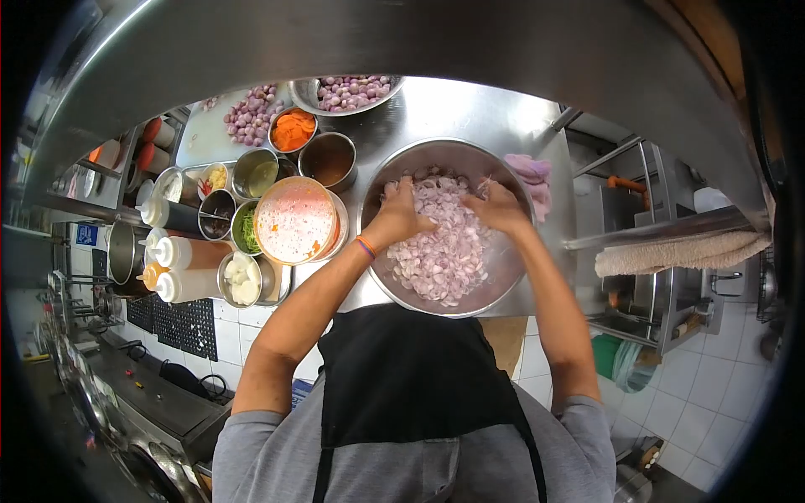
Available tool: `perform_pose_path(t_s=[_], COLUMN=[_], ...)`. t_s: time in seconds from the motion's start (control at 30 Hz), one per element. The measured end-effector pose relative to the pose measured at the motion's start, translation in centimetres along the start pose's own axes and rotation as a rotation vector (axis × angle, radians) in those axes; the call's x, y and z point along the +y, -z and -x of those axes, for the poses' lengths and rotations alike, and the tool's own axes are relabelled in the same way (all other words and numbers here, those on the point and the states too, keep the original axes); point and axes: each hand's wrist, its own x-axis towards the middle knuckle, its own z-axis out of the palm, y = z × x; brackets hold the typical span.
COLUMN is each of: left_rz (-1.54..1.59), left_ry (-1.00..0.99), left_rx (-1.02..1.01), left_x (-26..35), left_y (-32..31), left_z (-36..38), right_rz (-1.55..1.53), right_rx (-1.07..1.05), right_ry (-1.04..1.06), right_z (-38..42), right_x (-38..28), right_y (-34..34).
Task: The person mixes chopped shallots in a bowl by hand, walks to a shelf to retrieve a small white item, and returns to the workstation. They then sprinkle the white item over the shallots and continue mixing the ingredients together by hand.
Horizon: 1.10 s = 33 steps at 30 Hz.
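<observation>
- Steel counter, tiled floor below at right. Where's the sliced stuff?
- Sliced shallots, by the look: heaped in the big steel bowl, near edge of counter.
- Hands?
- Both in the bowl. Left hand on the left of the heap, thumb wide of fingers, touching slices. Right hand on the far right of the heap, fingertips at slices; can't tell if it grips any.
- Around it?
- Pink cloth just beside the bowl, right. Left: round tub, pot of brown liquid, cup of orange slices, squeeze bottles farther left.
- Far side?
- Second bowl with whole purple bulbs; more bulbs loose on a pale board, far left.
</observation>
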Motion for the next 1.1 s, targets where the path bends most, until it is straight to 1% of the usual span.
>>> perform_pose_path(t_s=[0.1,0.13,0.2,0.23,0.27,0.33,0.37,0.43,0.47,0.53,0.57,0.63,0.67,0.7,0.73,0.77,0.8,0.87,0.9,0.97,1.0,1.03,1.07,1.1], left_rz=[0.191,0.241,0.506,0.639,0.642,0.652,0.654,0.658,0.622,0.546,0.424,0.182,0.077,-0.027,-0.131,-0.023,0.174,0.569,0.760,0.917,0.993,1.026,1.059,1.052], left_ry=[0.117,0.158,0.117,0.094,0.122,0.181,0.141,0.071,0.036,-0.044,-0.109,-0.238,-0.223,-0.206,-0.188,-0.008,0.108,0.333,0.321,0.278,0.253,0.207,0.162,0.103], left_rx=[-0.118,-0.161,-0.186,-0.199,-0.205,-0.220,-0.213,-0.210,-0.203,-0.182,-0.181,-0.180,-0.183,-0.184,-0.180,-0.224,-0.254,-0.309,-0.338,-0.408,-0.442,-0.453,-0.465,-0.453], left_x=[-0.8,-1.0,-1.5,-1.6,-1.8,1.4,1.9,2.3,2.5,2.6,2.3,1.3,0.8,0.2,-0.2,-0.9,-0.9,-0.3,-0.5,-2.0,-1.9,-2.0,-2.1,-0.4], left_y=[-1.2,-1.8,-3.2,-3.4,-3.6,-0.9,-0.5,-0.2,0.0,0.7,1.1,2.1,2.4,2.7,2.8,2.2,1.9,0.9,-0.3,-3.2,-3.6,-3.6,-3.6,-1.9], left_z=[-1.9,-2.4,-3.1,-3.3,-3.3,-1.3,-1.1,-0.5,0.1,0.9,1.2,1.9,2.2,2.3,2.4,2.0,2.0,1.9,1.5,0.2,-0.2,-0.5,-0.8,0.1], right_rz=[-0.714,-0.818,-1.024,-0.943,-0.973,-1.031,-1.099,-0.946,-0.870,-0.778,-0.732,-0.505,-0.391,-0.244,-0.184,-0.124,-0.063,-0.421,-0.598,-0.868,-1.002,-1.096,-1.081,-1.064], right_rx=[-0.215,-0.261,-0.356,-0.308,-0.350,-0.436,-0.371,-0.335,-0.318,-0.217,-0.163,-0.139,-0.128,-0.240,-0.248,-0.255,-0.260,-0.332,-0.369,-0.503,-0.569,-0.517,-0.474,-0.434], right_ry=[-0.271,-0.225,-0.126,-0.087,-0.107,-0.152,-0.133,-0.067,-0.034,0.064,0.111,0.201,0.241,0.175,0.133,0.094,0.058,-0.046,-0.102,-0.061,-0.035,-0.004,0.000,0.001], right_z=[0.3,-0.2,-1.2,-1.2,-1.3,-1.3,-1.3,1.0,2.0,3.7,4.3,4.8,5.3,5.7,5.5,5.0,4.7,4.7,4.8,2.4,2.0,2.2,2.5,2.9], right_x=[-2.2,-1.8,-0.9,-0.8,-0.9,-1.1,-1.0,-2.3,-2.9,-2.6,-2.3,-1.5,-1.0,-1.3,-0.6,0.3,0.5,-0.1,-0.4,1.8,1.6,1.6,1.6,1.4], right_y=[-1.0,-1.8,-3.7,-4.0,-4.1,-4.2,-4.7,-3.1,-2.2,-1.7,-1.4,-0.5,0.0,1.2,1.2,0.7,0.5,-0.9,-1.5,-4.4,-5.1,-5.6,-5.8,-5.9])
